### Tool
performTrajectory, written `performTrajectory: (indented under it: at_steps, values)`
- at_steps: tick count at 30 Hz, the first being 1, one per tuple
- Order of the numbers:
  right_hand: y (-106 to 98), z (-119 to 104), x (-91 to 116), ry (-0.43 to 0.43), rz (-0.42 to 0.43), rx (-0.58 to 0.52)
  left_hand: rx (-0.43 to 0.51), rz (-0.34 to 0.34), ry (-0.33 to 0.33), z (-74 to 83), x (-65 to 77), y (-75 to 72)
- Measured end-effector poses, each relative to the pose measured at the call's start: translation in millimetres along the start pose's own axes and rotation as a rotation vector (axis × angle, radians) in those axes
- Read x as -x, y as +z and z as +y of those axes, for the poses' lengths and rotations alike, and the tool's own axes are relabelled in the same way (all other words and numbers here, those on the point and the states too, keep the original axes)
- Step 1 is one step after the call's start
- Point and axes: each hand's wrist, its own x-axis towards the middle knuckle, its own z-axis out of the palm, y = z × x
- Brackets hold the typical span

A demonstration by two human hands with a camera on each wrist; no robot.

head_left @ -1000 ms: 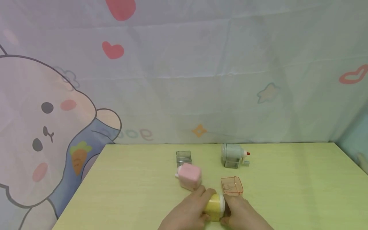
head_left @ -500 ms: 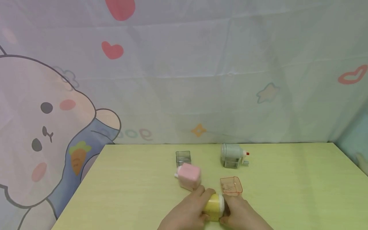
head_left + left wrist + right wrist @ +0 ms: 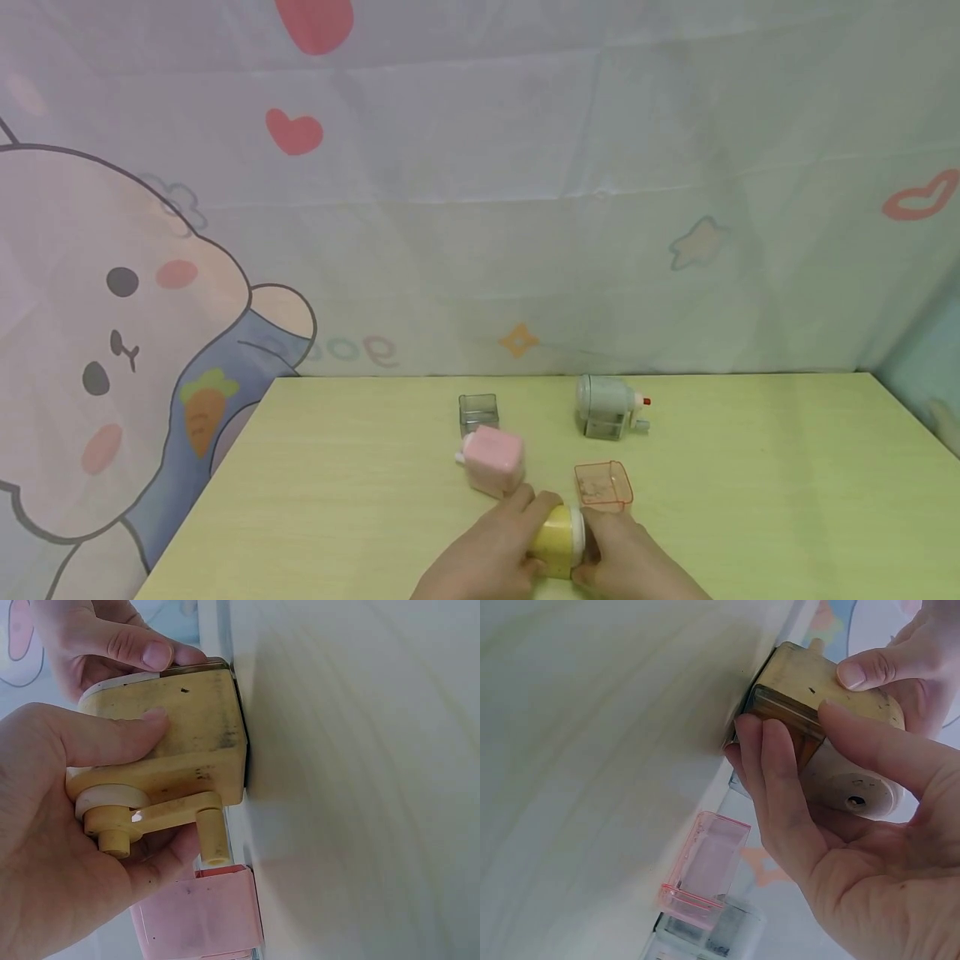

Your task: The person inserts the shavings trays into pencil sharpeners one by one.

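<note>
A yellow crank pencil sharpener (image 3: 553,546) lies on its side between both hands, near the front of the table. My left hand (image 3: 483,554) grips its body, thumb along one face, fingers behind the crank (image 3: 169,814). At the white front end, my right hand (image 3: 637,558) holds the sharpener, its fingers against the clear amber shavings drawer (image 3: 784,712) and its thumb at the drawer's edge. The drawer sits in the body. In the right wrist view a round pencil hole (image 3: 856,800) shows in the front.
Just beyond the left hand lies a pink sharpener (image 3: 495,460), with a dark clear drawer (image 3: 478,410) behind it. A red-edged clear drawer (image 3: 603,485) is beyond the right hand. Farther back stands a grey-green sharpener (image 3: 606,406). A printed curtain (image 3: 480,250) hangs behind the table.
</note>
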Motion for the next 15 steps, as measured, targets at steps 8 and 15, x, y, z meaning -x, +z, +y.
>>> performTrajectory:
  at_steps: [8,15]
  values:
    - [-0.5,2.4,1.0,-0.044,0.000,0.006,0.011,-0.023,-0.007,-0.5,0.4,-1.6]
    - [-1.6,3.7,-1.3,-0.036,-0.025,0.034,0.013,-0.051,-0.073,-3.2,1.4,-4.8]
